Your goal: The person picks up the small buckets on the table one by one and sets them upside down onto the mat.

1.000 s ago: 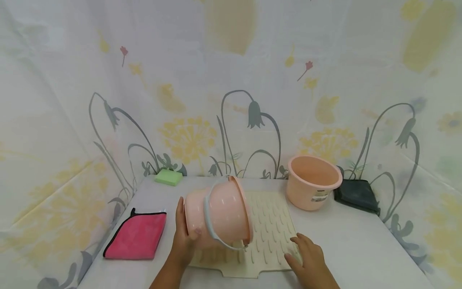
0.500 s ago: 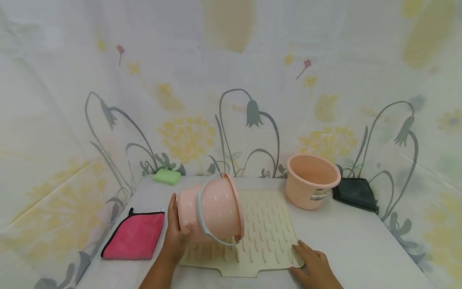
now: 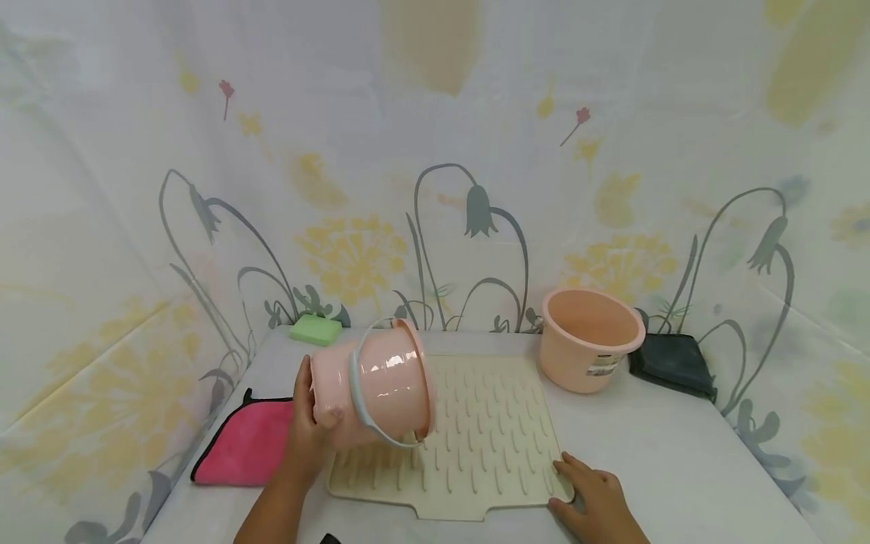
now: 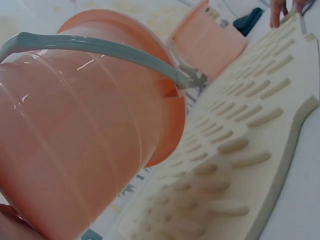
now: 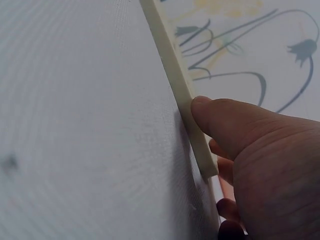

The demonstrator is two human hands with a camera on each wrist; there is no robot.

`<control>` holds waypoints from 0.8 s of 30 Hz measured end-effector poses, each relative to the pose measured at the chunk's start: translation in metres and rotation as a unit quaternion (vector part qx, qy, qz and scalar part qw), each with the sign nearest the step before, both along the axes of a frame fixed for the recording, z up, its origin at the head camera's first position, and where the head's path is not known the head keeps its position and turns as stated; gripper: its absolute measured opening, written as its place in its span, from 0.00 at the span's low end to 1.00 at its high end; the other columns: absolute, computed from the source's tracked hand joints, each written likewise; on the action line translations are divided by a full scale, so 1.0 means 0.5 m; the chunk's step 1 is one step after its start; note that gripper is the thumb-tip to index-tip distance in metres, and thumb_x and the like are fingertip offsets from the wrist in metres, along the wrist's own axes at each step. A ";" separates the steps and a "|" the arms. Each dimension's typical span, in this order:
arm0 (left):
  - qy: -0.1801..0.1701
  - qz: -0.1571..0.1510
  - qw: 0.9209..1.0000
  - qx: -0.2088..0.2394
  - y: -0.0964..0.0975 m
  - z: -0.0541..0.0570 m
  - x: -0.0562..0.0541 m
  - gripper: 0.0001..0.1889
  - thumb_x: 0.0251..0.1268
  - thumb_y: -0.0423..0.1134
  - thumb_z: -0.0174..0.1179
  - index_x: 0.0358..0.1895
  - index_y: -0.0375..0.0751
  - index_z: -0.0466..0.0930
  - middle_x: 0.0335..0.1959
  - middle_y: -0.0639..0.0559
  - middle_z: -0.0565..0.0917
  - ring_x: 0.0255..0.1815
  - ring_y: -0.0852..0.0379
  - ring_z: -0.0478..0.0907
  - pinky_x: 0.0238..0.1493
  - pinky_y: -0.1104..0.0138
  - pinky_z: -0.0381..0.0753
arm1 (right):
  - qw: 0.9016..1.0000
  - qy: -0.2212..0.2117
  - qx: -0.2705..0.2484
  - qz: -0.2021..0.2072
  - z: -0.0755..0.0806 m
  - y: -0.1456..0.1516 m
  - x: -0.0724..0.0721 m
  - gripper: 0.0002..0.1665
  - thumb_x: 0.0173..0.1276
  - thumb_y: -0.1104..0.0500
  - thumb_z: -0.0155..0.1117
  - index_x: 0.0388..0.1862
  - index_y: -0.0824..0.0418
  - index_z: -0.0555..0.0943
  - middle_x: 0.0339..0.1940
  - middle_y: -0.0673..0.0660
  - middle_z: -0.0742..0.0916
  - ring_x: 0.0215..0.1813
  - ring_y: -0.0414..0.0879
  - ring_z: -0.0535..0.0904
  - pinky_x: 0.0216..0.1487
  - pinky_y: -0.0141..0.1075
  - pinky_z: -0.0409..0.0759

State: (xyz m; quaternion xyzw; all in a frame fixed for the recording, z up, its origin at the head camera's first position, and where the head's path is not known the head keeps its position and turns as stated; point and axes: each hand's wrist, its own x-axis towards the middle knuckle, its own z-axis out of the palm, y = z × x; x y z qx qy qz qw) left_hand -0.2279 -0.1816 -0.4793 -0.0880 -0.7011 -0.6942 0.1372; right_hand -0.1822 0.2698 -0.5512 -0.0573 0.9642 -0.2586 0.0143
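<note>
My left hand (image 3: 309,434) grips a pink bucket (image 3: 381,385) near its base. The bucket lies tipped on its side in the air, mouth to the right, over the left part of a cream washboard (image 3: 485,431) with curved ridges. Its grey-blue handle (image 4: 110,47) hangs across the bucket wall in the left wrist view. At the board's near right corner, my right hand (image 3: 598,499) pinches the edge. From the right wrist view, the thumb (image 5: 225,117) presses on the board's side edge, with the other fingers partly hidden behind the thumb.
A peach basin (image 3: 591,344) stands at the back right beside a folded dark cloth (image 3: 669,366). Far left is a green sponge (image 3: 316,329). A pink cloth with black trim (image 3: 245,446) lies left, partly behind my left forearm. A patterned curtain (image 3: 435,151) hangs behind the table.
The bucket has moved left in my left hand, uncovering more of the washboard. My right hand has come down onto the board's near right corner and taken hold of it.
</note>
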 end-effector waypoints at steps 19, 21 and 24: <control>-0.045 0.032 0.991 -0.125 -0.084 0.098 -0.036 0.49 0.69 0.42 0.55 0.87 0.62 0.35 0.87 0.46 0.47 0.79 0.37 0.57 0.59 0.62 0.78 | 0.999 -0.018 -0.006 -0.028 0.006 -0.007 -0.003 0.43 0.62 0.38 0.77 0.70 0.59 0.79 0.77 0.62 0.76 0.71 0.64 0.71 0.67 0.64 0.70; -0.051 0.030 0.988 -0.141 -0.094 0.110 -0.040 0.49 0.69 0.43 0.55 0.87 0.61 0.35 0.88 0.46 0.45 0.82 0.33 0.55 0.63 0.51 0.77 | 0.999 -0.024 -0.007 -0.030 0.004 -0.006 -0.004 0.44 0.61 0.38 0.77 0.70 0.58 0.79 0.78 0.62 0.76 0.71 0.63 0.71 0.67 0.64 0.70; -0.055 0.015 0.986 -0.157 -0.108 0.128 -0.047 0.50 0.69 0.45 0.55 0.87 0.59 0.33 0.88 0.45 0.43 0.83 0.33 0.53 0.67 0.45 0.73 | 0.999 -0.028 -0.008 -0.033 0.001 -0.006 -0.004 0.44 0.61 0.37 0.77 0.71 0.58 0.79 0.78 0.62 0.75 0.71 0.63 0.71 0.67 0.64 0.71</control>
